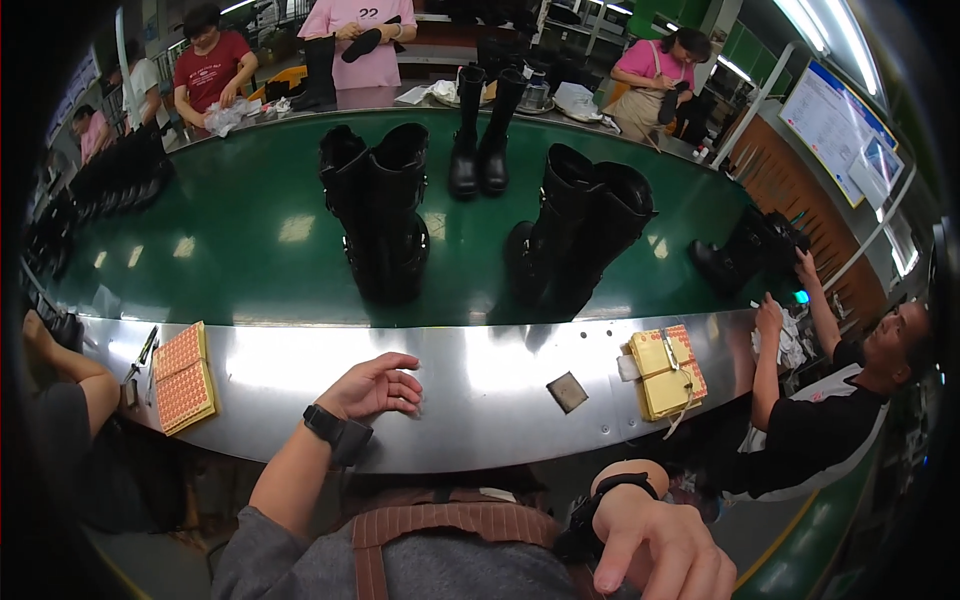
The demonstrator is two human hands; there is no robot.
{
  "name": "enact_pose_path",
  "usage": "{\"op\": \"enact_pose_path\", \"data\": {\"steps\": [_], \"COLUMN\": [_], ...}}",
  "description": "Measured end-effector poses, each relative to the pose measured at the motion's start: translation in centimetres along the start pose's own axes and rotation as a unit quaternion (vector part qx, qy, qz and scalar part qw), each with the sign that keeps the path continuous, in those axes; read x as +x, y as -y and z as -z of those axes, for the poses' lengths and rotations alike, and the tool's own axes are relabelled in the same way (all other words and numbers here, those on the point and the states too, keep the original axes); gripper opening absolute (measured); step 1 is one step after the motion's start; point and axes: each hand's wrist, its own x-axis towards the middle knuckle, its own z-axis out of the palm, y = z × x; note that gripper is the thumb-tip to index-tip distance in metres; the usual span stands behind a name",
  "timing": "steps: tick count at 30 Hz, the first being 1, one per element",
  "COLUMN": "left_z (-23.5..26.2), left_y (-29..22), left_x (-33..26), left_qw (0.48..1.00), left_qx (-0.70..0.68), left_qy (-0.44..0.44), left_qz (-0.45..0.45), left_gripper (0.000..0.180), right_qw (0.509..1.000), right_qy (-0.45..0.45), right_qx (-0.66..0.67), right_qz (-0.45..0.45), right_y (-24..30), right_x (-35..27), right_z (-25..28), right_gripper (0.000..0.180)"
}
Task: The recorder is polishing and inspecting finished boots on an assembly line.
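Note:
My left hand [378,388] hovers over the shiny metal strip along the belt's near side, fingers loosely bent and apart, holding nothing. Low at the right, close to my body, is my right hand [662,543]; its fingers look stretched and spread with nothing visible in them, and their tips run toward the picture's lower edge. Beyond the strip, two pairs of tall black buckled boots stand upright on the green belt: the left pair [385,215] and the right pair [580,230]. A small dark square block [567,392] lies on the metal between my hands.
Bundled yellow sheets [660,370] lie right, a patterned stack [184,378] left, beside slim tools [145,350]. Another boot pair [483,135] stands farther back. At right, a co-worker [810,400] reaches toward black boots [740,250]. Several people work along the far side.

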Motion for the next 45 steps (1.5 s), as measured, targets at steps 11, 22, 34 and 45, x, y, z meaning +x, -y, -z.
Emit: {"op": "enact_pose_path", "data": {"steps": [11, 22, 34, 45], "left_z": [-3.7, 4.6, 20.1, 21.8], "left_y": [-8.6, -15.0, -21.2, -20.3], "left_x": [6.8, 9.0, -3.2, -3.9], "left_qw": [0.566, 0.448, 0.386, 0.498], "left_qx": [0.572, 0.542, 0.580, 0.536], "left_qy": [-0.534, -0.613, -0.667, -0.618], "left_qz": [-0.260, -0.361, -0.264, -0.286], "left_gripper": [0.093, 0.041, 0.066, 0.067], "right_qw": [0.999, 0.557, 0.489, 0.508], "right_qy": [0.018, 0.092, 0.013, 0.032], "right_qx": [0.036, -0.649, -0.694, -0.795], "right_qz": [0.029, -0.510, -0.529, -0.330], "right_y": [-0.3, -3.7, -0.9, -6.7], "right_x": [-0.6, -17.9, -22.1, -3.2], "right_z": [0.1, 5.6, 9.6, 18.5], "right_gripper": [0.022, 0.040, 0.026, 0.066]}}
